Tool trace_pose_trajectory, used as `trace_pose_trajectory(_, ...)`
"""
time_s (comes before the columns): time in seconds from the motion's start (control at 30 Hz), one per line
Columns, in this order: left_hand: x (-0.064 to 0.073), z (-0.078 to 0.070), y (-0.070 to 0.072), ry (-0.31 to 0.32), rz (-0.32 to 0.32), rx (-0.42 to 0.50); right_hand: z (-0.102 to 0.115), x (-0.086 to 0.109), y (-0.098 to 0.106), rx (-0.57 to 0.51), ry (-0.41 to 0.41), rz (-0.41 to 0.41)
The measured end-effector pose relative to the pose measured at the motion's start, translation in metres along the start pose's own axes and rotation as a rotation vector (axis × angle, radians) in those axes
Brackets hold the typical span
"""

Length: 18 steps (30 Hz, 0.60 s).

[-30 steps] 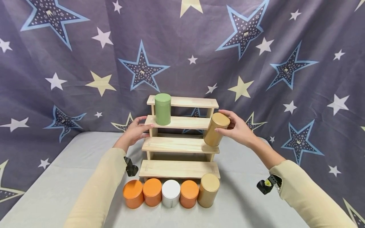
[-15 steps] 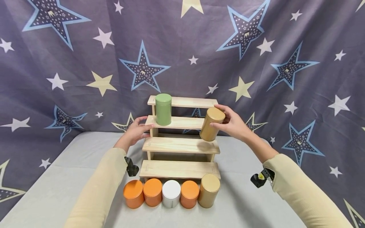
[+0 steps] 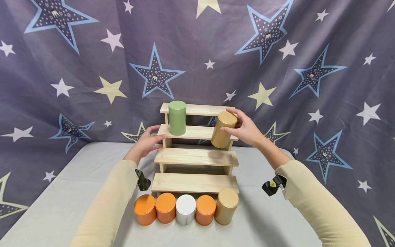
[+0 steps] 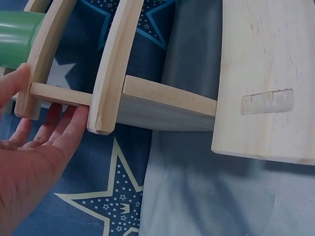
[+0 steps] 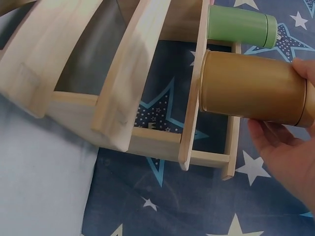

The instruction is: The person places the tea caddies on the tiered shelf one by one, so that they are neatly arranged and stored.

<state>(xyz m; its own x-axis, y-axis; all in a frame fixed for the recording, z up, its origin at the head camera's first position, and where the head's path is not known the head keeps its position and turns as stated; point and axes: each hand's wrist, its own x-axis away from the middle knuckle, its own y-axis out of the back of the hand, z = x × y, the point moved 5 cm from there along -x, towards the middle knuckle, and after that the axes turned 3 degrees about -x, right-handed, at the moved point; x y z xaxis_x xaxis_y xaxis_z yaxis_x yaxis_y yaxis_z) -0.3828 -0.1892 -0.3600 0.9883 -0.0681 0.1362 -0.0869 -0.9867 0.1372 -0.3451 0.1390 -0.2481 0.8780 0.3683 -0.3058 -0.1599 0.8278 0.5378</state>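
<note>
My right hand (image 3: 246, 129) grips a tilted gold tin (image 3: 220, 136) near its lid, thumb in front and fingers behind. That tin overlaps the right end of the second-highest step of a wooden tiered display stand (image 3: 194, 156); in the right wrist view the base of the gold tin (image 5: 251, 88) is right at the step's edge. On the left end of the same step stands a green tin (image 3: 177, 119), upright. My left hand (image 3: 146, 143) holds the stand's left side there, thumb at the step's edge and fingers behind the upright (image 4: 59, 93).
In front of the stand, a row of tins sits on the grey cloth (image 3: 265, 219): an orange tin (image 3: 145, 214) at the left, another orange tin (image 3: 165, 212), a white tin (image 3: 185, 214), a third orange tin (image 3: 205, 214) and a gold tin (image 3: 225, 212). A starry curtain (image 3: 197, 82) hangs behind.
My right hand has carried the gold tin up and to the left, from over the second-lowest step to the second-highest one. My left hand stays on the stand.
</note>
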Motion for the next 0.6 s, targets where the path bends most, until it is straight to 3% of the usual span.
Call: trace_pose_trajectory(0.6,0.000,-0.001,0.000,0.011,0.001,0.009,0.008,-0.027,-0.016,-0.035,-0.062,-0.038)
